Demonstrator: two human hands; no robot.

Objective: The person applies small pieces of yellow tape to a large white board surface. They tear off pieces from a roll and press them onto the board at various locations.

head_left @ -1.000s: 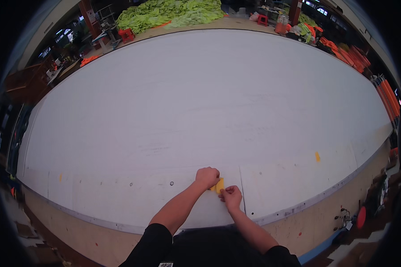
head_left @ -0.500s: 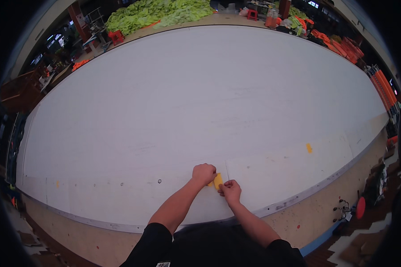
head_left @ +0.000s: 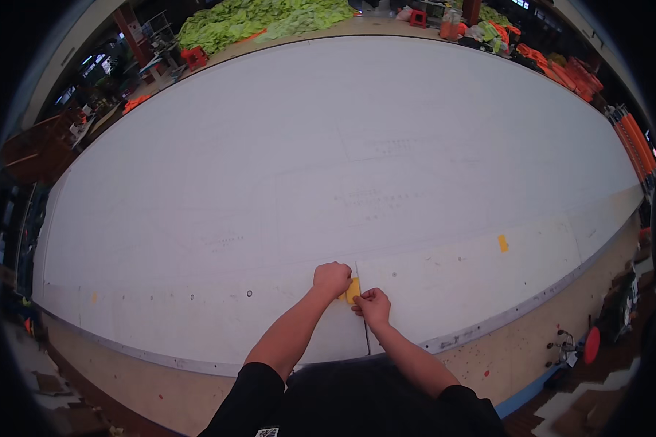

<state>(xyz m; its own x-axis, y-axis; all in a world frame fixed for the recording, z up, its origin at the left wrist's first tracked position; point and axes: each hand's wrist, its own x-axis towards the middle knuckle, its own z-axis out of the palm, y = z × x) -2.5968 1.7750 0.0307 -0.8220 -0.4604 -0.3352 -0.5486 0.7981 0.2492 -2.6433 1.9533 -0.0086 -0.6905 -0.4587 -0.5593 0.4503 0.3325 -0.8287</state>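
A short yellow strip [head_left: 353,291], which looks like tape, is between my two hands at the near side of a large white-topped table [head_left: 219,167]. My left hand [head_left: 333,280] is closed at the strip's upper left, knuckles up, and hides its fingertips. From the right, my right hand [head_left: 374,307] pinches the strip's lower right edge between thumb and fingers. The strip is next to a thin dark seam [head_left: 366,339] in the tabletop. Whether it touches the surface I cannot tell.
Another yellow patch [head_left: 503,243] is on the tabletop to the right, with a faint one [head_left: 93,297] far left. Faint pencil lines mark the white surface. Beyond the far edge are a lime-green fabric heap [head_left: 262,22] and red stools [head_left: 418,18]. Orange rolls [head_left: 634,142] stand at right.
The view has shifted slightly. Both hands are a little further left, and the yellow strip is less tilted. More of the seam shows below my right hand.
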